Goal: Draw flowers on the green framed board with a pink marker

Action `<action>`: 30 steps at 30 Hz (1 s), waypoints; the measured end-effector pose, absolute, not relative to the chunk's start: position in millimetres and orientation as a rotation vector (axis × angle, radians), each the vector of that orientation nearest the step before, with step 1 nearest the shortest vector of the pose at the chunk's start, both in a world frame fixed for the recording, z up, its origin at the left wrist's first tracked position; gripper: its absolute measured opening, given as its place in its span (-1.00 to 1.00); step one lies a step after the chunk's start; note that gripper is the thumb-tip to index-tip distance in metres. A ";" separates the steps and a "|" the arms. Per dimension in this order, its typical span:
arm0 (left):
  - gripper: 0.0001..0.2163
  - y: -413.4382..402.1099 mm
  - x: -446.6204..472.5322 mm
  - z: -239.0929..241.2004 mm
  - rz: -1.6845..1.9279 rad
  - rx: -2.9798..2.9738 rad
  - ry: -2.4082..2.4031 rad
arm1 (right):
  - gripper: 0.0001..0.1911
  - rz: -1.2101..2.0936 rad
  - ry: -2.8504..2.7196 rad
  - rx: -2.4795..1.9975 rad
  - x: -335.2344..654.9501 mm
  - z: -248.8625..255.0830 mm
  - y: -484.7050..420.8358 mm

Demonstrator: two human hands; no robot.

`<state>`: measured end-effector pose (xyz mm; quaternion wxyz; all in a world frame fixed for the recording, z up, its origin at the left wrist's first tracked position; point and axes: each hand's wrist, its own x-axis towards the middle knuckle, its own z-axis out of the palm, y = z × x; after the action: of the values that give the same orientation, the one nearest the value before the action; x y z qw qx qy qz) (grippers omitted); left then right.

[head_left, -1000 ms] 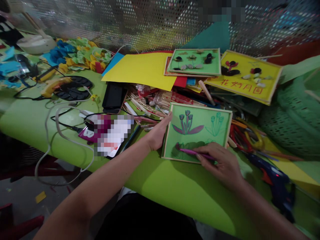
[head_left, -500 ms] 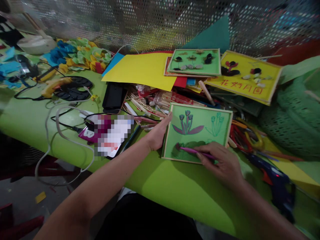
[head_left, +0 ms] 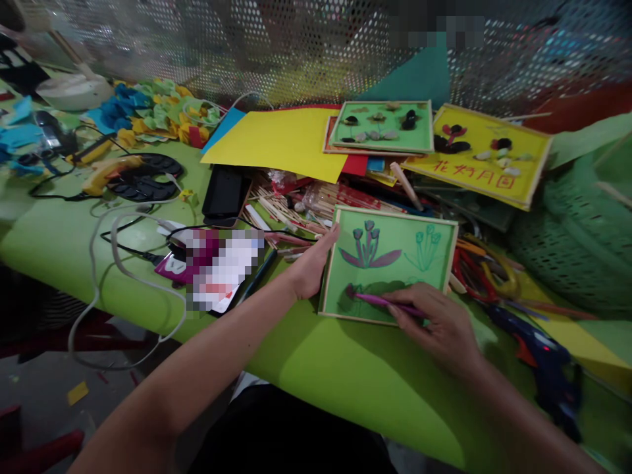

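A green picture [head_left: 390, 227] in a thin wooden frame lies before me at the table's front. Purple-coloured tulips fill its upper left, and outlined tulips stand at upper right. My left hand [head_left: 316, 263] holds the frame's left edge, its thumb along the wood and its other fingers mostly hidden. In my right hand [head_left: 439, 319] is a purple marker pen [head_left: 378, 299], pinched between thumb and fingers. The pen's tip meets the lower left of the green sheet, at a small purple flower head. Shadow from my hand darkens the drawing there.
Behind lie thin wooden sticks [head_left: 286, 207], yellow paper [head_left: 276, 141] and two framed stone pictures. A blue glue gun [head_left: 543, 359] and scissors [head_left: 486, 270] sit right, beside a green basket [head_left: 567, 224]. Left are a phone [head_left: 224, 280], cables and a yellow-handled glue gun [head_left: 111, 171].
The purple patch at the pen tip looks slightly larger. Both hands stay nearly where they were, and the view has shifted a little.
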<state>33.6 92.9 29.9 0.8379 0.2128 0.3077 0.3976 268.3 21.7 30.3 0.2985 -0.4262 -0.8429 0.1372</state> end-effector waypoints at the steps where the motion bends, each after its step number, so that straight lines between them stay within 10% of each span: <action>1: -0.48 93.0 33.6 29.3 0.839 0.447 0.653 | -0.88 0.371 -2.245 -1.128 268.2 31.2 21.7; 30: -0.42 92.7 32.6 27.7 0.807 0.442 0.694 | -0.87 0.410 -2.268 -1.096 266.2 34.3 22.7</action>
<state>32.6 92.7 27.7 0.8385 0.2091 0.3282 0.3814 266.2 22.7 34.3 0.2906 -0.4111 -0.8503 0.1538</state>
